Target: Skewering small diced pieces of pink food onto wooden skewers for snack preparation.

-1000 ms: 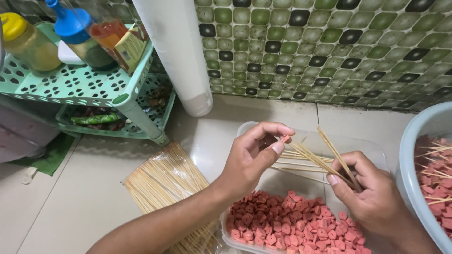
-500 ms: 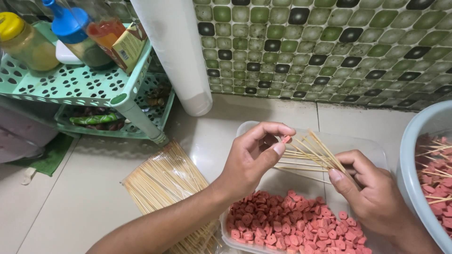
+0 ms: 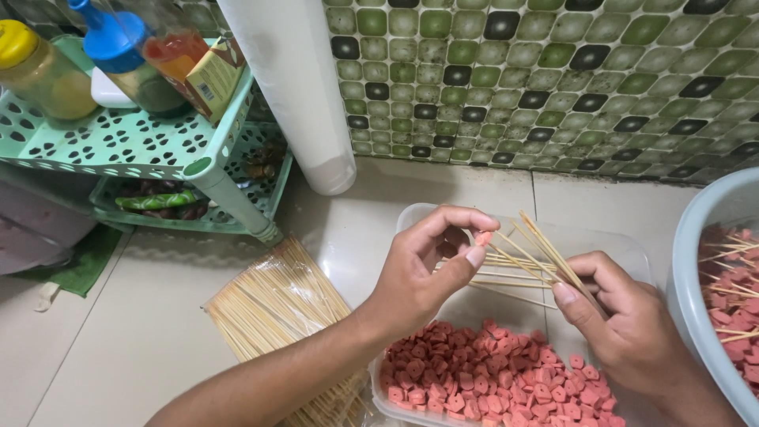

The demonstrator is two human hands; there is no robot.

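Together, left hand (image 3: 423, 273) pinching pink sausage piece (image 3: 483, 237), right hand (image 3: 624, 328) gripping skewers (image 3: 538, 257)

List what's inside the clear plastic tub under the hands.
The clear plastic tub holds pink heart-shaped sausage slices piled at its near end. The hands and the bamboo skewers cover parts of its far end.
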